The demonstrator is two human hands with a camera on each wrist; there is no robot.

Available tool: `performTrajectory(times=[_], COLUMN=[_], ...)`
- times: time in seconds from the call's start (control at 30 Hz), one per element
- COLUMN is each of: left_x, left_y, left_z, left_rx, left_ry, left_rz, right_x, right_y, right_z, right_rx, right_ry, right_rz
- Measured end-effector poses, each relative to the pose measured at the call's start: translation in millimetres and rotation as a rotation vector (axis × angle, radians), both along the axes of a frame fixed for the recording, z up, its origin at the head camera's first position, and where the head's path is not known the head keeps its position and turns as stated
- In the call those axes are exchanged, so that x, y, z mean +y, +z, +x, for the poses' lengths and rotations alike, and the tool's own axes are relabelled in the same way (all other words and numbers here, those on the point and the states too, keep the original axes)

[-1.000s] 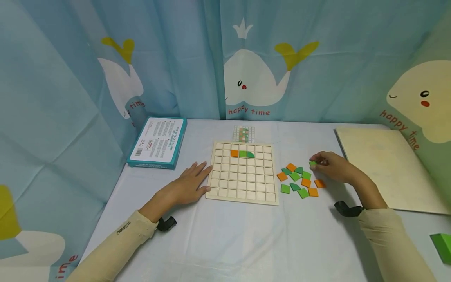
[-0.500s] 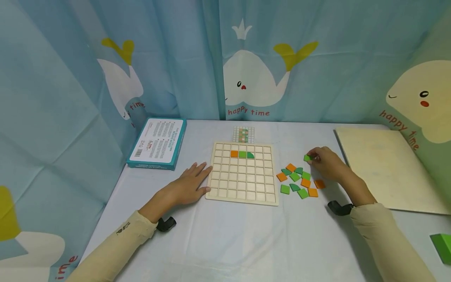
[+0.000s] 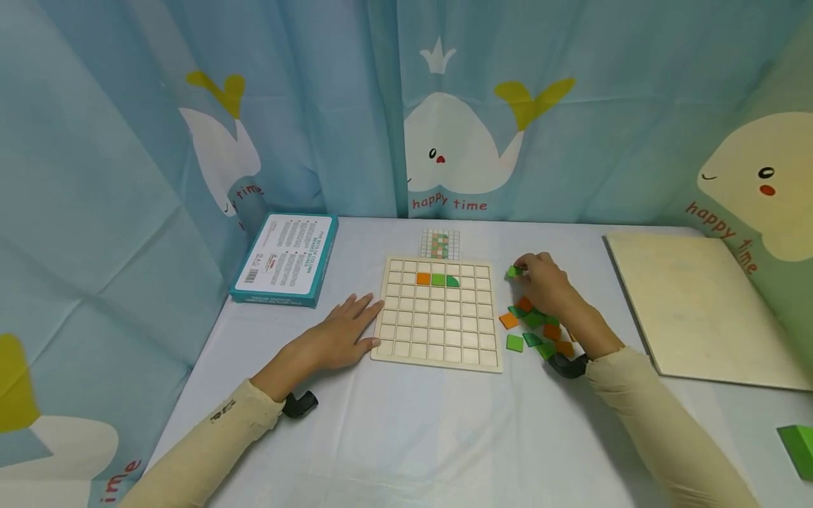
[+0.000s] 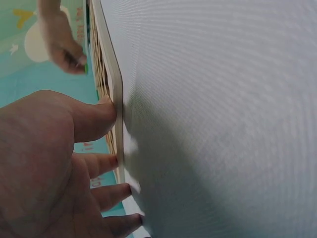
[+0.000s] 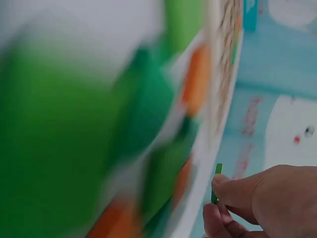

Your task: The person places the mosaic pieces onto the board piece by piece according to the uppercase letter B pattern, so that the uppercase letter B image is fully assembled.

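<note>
A wooden grid board [image 3: 435, 324] lies mid-table. One orange square tile [image 3: 423, 279], a green square tile [image 3: 438, 280] and a dark green quarter-round tile [image 3: 453, 281] sit side by side in its second row. My left hand [image 3: 343, 333] rests flat with spread fingers, thumb and fingertips at the board's left edge; the left wrist view shows the thumb [image 4: 99, 119] against that edge. My right hand [image 3: 545, 283] pinches a light green square tile [image 3: 512, 271] between thumb and fingers, raised near the board's upper right corner. The right wrist view shows this tile edge-on.
Loose orange and green tiles [image 3: 514, 343] lie right of the board, partly hidden under my right forearm. A small printed pattern card [image 3: 440, 244] lies behind the board. A teal box [image 3: 284, 258] stands back left, a large pale panel [image 3: 705, 303] at right, a green block [image 3: 797, 450] front right.
My right hand has moved left and a little away from me with the green tile, from beyond the loose tiles toward the board. The left hand stays put.
</note>
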State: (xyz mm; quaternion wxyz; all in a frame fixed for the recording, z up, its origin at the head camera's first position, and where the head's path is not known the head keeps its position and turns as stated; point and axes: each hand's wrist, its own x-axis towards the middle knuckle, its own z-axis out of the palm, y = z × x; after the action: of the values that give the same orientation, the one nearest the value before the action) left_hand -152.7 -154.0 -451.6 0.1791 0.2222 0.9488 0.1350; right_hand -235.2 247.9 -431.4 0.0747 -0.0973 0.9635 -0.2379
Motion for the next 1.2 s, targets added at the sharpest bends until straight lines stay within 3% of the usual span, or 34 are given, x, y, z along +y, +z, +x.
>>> performTrajectory(times=[0.23,0.6,0.97,1.2], left_x=[-0.4,-0.5,-1.5,-1.7], left_y=[1.1,-0.7,0.5,1.3], left_z=[0.5,0.0,-0.7,-0.6], left_rx=[0.006,0.001,0.005,0.006], left_ry=[-0.004,-0.003,-0.012,-0.017], left_rz=[0.007,0.001,0.009,0.01], right_x=[-53.1,-113.2,-136.5,-137.8], right_y=[4.5,-1.5,-4.6,-5.9], right_z=[3.8,5.8,10.8,11.1], right_rx=[0.02,0.016,0.125,0.102], right_ry=[0.153,0.269,0.368,0.34], right_rz=[-0.049,-0.096,0.029,0.019])
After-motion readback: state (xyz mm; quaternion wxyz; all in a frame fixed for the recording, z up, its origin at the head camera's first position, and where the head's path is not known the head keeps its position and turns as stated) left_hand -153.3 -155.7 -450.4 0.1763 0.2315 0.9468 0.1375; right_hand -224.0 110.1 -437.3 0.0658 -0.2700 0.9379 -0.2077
